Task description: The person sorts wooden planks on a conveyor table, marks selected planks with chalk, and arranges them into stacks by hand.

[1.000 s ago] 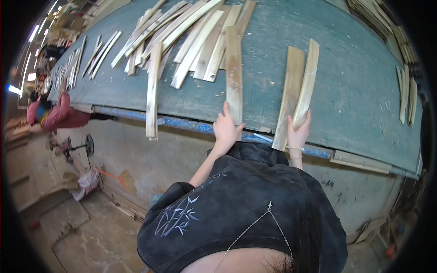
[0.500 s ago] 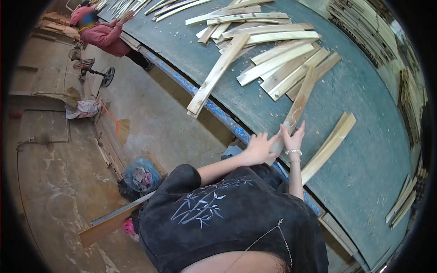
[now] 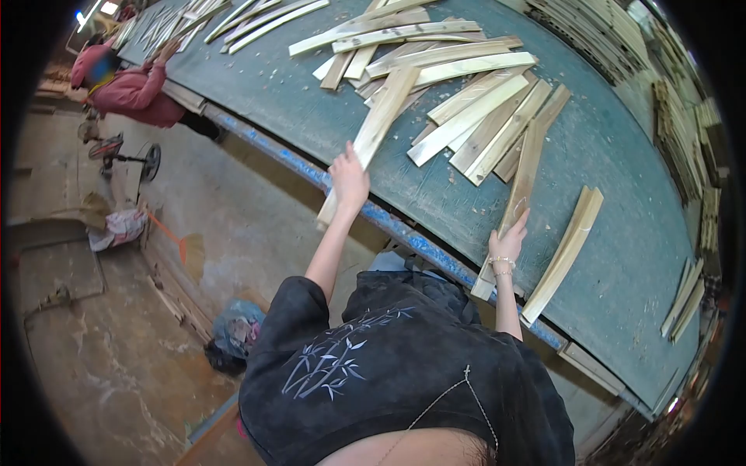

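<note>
At the near edge of the table (image 3: 633,241), the right hand (image 3: 507,244) has its fingers curled around one wood strip (image 3: 526,167), while the left hand (image 3: 349,185) touches another strip (image 3: 382,118), its grip too hidden to tell, and a gentle, even hold should keep both steady.

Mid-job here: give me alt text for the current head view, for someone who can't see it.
A person's left hand touches a wooden slat overhanging a teal worktable, while the right hand holds another slat. Overlapping slats lie beyond; a co-worker in pink stands farther along the table's near side.
</note>
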`<state>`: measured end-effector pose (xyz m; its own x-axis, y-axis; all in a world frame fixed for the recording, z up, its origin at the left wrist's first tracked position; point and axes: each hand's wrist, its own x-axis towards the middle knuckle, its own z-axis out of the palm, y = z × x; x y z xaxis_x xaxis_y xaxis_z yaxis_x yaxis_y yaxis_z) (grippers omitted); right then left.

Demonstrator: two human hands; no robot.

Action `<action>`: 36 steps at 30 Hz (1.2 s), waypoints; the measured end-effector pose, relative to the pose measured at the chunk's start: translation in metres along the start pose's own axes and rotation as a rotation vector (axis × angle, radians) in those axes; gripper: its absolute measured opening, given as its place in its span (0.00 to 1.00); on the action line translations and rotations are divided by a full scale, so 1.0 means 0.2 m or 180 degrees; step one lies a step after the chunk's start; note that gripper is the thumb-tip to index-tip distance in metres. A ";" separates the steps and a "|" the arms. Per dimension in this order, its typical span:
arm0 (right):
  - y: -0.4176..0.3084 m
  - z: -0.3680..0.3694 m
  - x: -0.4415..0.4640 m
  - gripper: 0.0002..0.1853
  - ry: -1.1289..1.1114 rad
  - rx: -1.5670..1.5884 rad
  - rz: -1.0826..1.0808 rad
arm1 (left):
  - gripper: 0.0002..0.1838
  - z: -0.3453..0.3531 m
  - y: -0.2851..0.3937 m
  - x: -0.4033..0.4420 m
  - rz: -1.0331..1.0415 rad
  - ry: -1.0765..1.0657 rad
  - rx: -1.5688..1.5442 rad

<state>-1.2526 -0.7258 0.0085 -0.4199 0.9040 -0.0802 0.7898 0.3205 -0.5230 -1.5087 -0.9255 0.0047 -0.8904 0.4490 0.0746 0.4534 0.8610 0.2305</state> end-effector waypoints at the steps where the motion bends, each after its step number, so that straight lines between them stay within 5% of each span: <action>1: -0.01 -0.01 -0.02 0.50 0.0031 -0.0038 0.0078 | 0.37 -0.03 -0.04 0.00 -0.0072 -0.0003 0.0005; 7: 0.16 0.01 -0.11 0.49 0.0251 -0.0884 0.0536 | 0.38 -0.17 -0.03 0.07 0.0277 0.0293 0.0453; 11: 0.18 0.03 -0.10 0.48 0.0364 -0.0792 0.0536 | 0.28 -0.04 0.42 0.36 0.1131 -0.0456 -0.1262; 15: 0.16 0.00 -0.11 0.47 0.0415 -0.0675 0.0631 | 0.31 0.36 0.74 0.61 0.1495 -0.0292 -0.0063; 19: 0.00 -0.06 -0.11 0.44 0.1156 -0.1160 0.0364 | 0.31 0.38 0.78 0.71 0.1571 -0.0338 -0.0304; 21: -0.07 -0.01 -0.06 0.42 0.1257 -0.0377 -0.0300 | 0.30 0.14 0.76 0.66 0.1542 -0.1556 -0.0301; 23: -0.21 0.08 0.02 0.42 0.0643 0.0297 -0.0197 | 0.28 -0.05 0.63 0.57 0.1257 -0.1880 -0.1307; 26: -0.39 0.18 0.18 0.47 -0.0131 -0.0179 -0.0165 | 0.26 -0.41 0.39 0.40 0.0481 -0.2477 -0.2221; 28: -0.43 0.25 0.29 0.53 -0.0786 -0.1431 -0.0206 | 0.23 -0.52 0.21 0.25 0.0402 -0.1929 -0.2214; 31: -0.39 0.31 0.41 0.55 -0.0951 -0.1435 -0.0208 | 0.23 -0.64 0.05 0.06 0.0053 -0.1386 -0.1229; 33: -0.35 0.32 0.43 0.54 -0.0948 -0.1399 -0.0367 | 0.28 -0.47 -0.12 -0.04 0.0378 -0.0531 -0.0389; 36: -0.32 0.33 0.41 0.51 -0.0732 -0.1320 -0.0589 | 0.33 -0.20 -0.23 -0.17 -0.0005 -0.0799 0.0015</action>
<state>-1.3673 -0.6914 -0.0208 -0.6202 0.7508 -0.2272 0.7844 0.5969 -0.1688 -1.5021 -0.9902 0.0302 -0.8537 0.4925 -0.1690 0.4528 0.8625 0.2260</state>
